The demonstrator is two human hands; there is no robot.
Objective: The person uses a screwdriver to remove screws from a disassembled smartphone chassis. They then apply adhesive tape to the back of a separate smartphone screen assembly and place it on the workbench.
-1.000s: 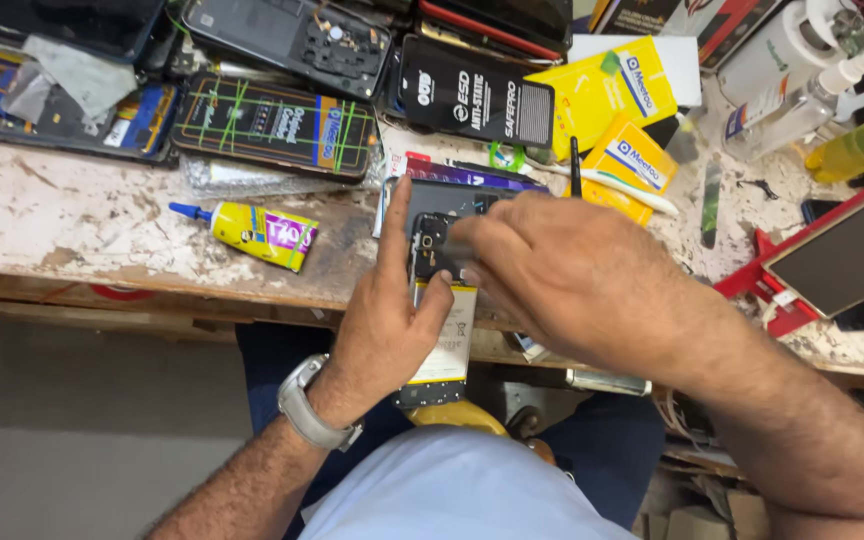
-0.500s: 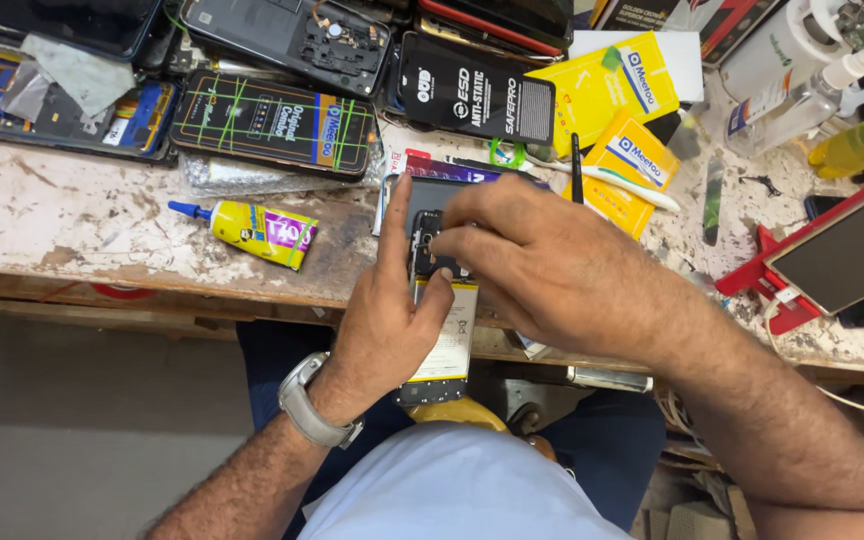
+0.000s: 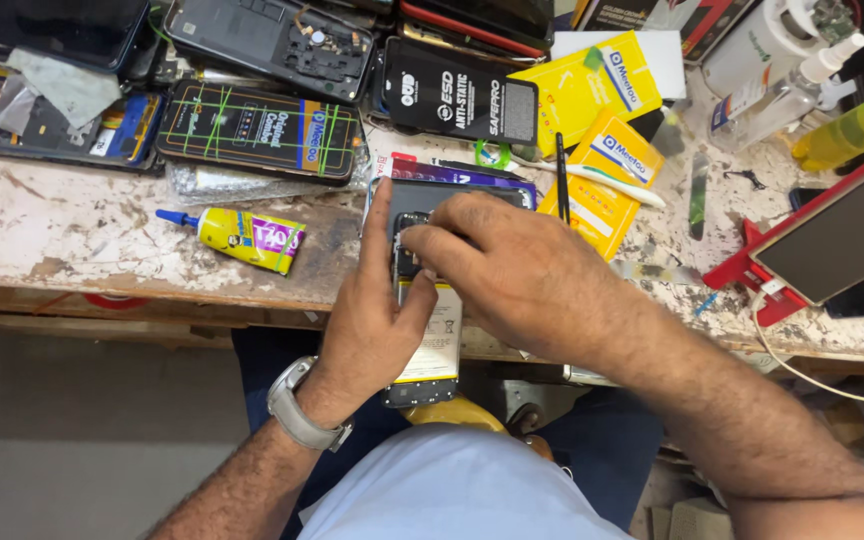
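At the bench's near edge, an opened phone (image 3: 422, 340) is gripped by the left hand (image 3: 372, 320), its long axis running away from the body, lower end overhanging the edge. The upper end is pinched by the right hand's (image 3: 512, 270) fingertips (image 3: 414, 238), which lie across it from the right. Just left, a yellow glue tube (image 3: 247, 238) is laid; farther back, phone parts (image 3: 262, 130) are spread.

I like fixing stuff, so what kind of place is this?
Probably a phone repair bench: an opened phone under both hands, more phones with backs off, and a yellow glue tube on the worn worktop.
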